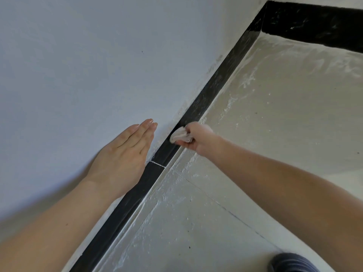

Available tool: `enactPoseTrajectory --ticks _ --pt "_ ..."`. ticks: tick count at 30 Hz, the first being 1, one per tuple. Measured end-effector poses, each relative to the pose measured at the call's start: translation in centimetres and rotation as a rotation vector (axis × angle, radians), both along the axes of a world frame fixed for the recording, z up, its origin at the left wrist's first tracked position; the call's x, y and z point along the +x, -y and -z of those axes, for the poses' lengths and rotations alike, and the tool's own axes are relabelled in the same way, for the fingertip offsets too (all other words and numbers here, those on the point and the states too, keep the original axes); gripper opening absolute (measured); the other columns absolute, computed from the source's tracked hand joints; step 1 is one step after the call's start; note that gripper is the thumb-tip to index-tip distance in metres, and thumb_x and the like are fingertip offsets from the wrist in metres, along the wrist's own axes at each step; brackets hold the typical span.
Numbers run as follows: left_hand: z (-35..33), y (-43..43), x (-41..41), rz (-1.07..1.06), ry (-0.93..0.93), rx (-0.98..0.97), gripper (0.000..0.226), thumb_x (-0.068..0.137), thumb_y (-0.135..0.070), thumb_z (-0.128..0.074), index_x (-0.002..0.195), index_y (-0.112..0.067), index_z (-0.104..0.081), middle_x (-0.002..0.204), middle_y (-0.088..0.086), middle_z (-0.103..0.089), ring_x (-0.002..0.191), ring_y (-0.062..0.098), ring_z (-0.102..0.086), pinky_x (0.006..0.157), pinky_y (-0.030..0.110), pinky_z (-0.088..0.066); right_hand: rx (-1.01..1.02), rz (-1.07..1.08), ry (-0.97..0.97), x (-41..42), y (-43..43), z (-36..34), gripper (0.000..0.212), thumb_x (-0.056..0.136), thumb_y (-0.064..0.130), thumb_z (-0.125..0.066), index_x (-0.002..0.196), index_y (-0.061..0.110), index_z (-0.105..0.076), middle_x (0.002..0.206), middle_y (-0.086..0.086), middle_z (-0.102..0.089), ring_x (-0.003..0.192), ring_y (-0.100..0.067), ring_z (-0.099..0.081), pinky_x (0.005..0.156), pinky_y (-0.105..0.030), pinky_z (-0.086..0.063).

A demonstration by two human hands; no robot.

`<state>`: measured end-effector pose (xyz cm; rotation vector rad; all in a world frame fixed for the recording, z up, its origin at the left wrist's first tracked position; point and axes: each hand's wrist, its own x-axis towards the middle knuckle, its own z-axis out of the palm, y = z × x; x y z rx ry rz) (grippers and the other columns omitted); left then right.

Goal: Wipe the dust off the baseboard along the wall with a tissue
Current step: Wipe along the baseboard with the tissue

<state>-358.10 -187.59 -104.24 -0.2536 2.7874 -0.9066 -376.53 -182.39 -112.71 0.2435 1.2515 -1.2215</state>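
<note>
White wall (82, 61) under flat left hand (125, 154), fingers straight. Black baseboard (212, 93) runs diagonally from right fingers toward far corner. Right hand (198, 137) nearer, fingers bunched round crumpled tissue (178, 135) pressed on baseboard.

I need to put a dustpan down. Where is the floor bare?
Bare floor lies between the baseboard, the far corner and the right forearm, and again between baseboard and shoe. Crowded only where the right hand holds the tissue on the baseboard, left hand flat on the wall beside.
</note>
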Motion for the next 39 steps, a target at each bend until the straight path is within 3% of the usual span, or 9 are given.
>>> enactPoseTrajectory --ticks 6,13,15,19,23,27,29,33,39 --pt "0.1 0.1 0.0 -0.015 0.002 0.005 0.061 0.085 -0.017 -0.021 0.139 0.007 -0.036 0.151 0.017 -0.027 0.143 0.026 -0.020 0.119 0.037 -0.007 -0.014 0.407 -0.061 -1.8 -1.6 0.6 0.014 0.092 0.006 -0.048 0.081 0.008 -0.055 0.084 -0.010 -0.059 0.071 -0.021 -0.064 0.075 -0.033 -0.060" --pt "-0.2 -0.2 0.0 0.021 0.038 -0.080 0.061 0.088 -0.015 -0.018 0.145 0.006 -0.014 0.156 0.018 -0.008 0.145 0.028 -0.001 0.117 0.039 0.006 -0.014 -0.171 0.221 9.2 -3.7 0.4 0.013 0.090 0.003 -0.057 0.101 0.003 -0.049 0.110 -0.022 -0.063 0.088 -0.029 -0.068 0.074 -0.039 -0.060" --pt "-0.3 -0.4 0.4 0.021 0.087 -0.105 0.064 0.090 -0.020 -0.018 0.144 0.007 0.001 0.155 0.018 0.007 0.143 0.028 0.013 0.113 0.041 0.016 -0.065 -0.119 0.238 9.1 -2.6 0.0 0.021 0.092 0.003 -0.054 0.112 -0.003 -0.052 0.110 -0.020 -0.064 0.090 -0.028 -0.069 0.071 -0.034 -0.060" --pt "-0.1 -0.1 0.0 -0.001 0.030 -0.050 0.060 0.085 -0.014 -0.022 0.143 0.003 -0.026 0.153 0.015 -0.023 0.144 0.025 -0.013 0.117 0.037 -0.001 -0.068 0.033 0.124 4.7 -0.6 -0.9 0.027 0.089 -0.003 -0.050 0.116 -0.003 -0.056 0.104 -0.015 -0.061 0.079 -0.021 -0.066 0.063 -0.026 -0.059" --pt "-0.1 -0.1 0.3 0.027 0.047 -0.082 0.061 0.086 -0.017 -0.013 0.146 -0.002 -0.011 0.156 0.013 -0.007 0.144 0.024 0.003 0.117 0.039 0.006 -0.082 0.190 0.050 0.4 -0.6 -1.3 0.014 0.091 -0.004 -0.050 0.099 -0.005 -0.061 0.116 -0.020 -0.060 0.087 -0.024 -0.065 0.074 -0.028 -0.058" --pt "-0.2 0.0 -0.1 0.000 0.037 -0.032 0.062 0.085 -0.015 -0.013 0.144 0.001 -0.021 0.154 0.015 -0.016 0.145 0.026 -0.009 0.118 0.039 -0.001 -0.140 0.541 0.146 -2.1 -1.8 0.6 0.028 0.091 0.006 -0.050 0.116 -0.003 -0.059 0.114 -0.021 -0.064 0.087 -0.026 -0.068 0.069 -0.028 -0.059" --pt "0.1 0.1 -0.3 0.017 0.044 -0.035 0.060 0.086 -0.013 -0.014 0.144 0.001 -0.020 0.155 0.016 -0.014 0.145 0.028 -0.007 0.117 0.039 0.001 -0.093 0.390 0.109 -1.2 -2.8 1.3 0.034 0.086 0.008 -0.055 0.119 0.000 -0.058 0.116 -0.022 -0.063 0.096 -0.030 -0.068 0.067 -0.029 -0.058" --pt "0.5 0.5 -2.2 0.036 0.047 -0.030 0.064 0.092 -0.007 0.008 0.139 0.007 -0.033 0.150 0.019 -0.029 0.141 0.031 -0.024 0.116 0.041 -0.006 -0.040 -0.036 0.233 3.6 -3.6 1.5 0.016 0.091 0.005 -0.053 0.104 -0.003 -0.058 0.096 -0.020 -0.068 0.076 -0.025 -0.068 0.058 -0.031 -0.060" --pt "-0.6 0.7 -6.8 0.056 0.204 -0.210 0.064 0.077 -0.001 0.019 0.140 0.008 0.013 0.148 0.023 0.024 0.134 0.038 0.025 0.103 0.048 0.024 0.061 0.139 0.122 0.7 0.5 1.2 0.013 0.094 0.015 -0.052 0.101 0.004 -0.055 0.086 -0.010 -0.060 0.063 -0.019 -0.059 0.042 -0.023 -0.054"
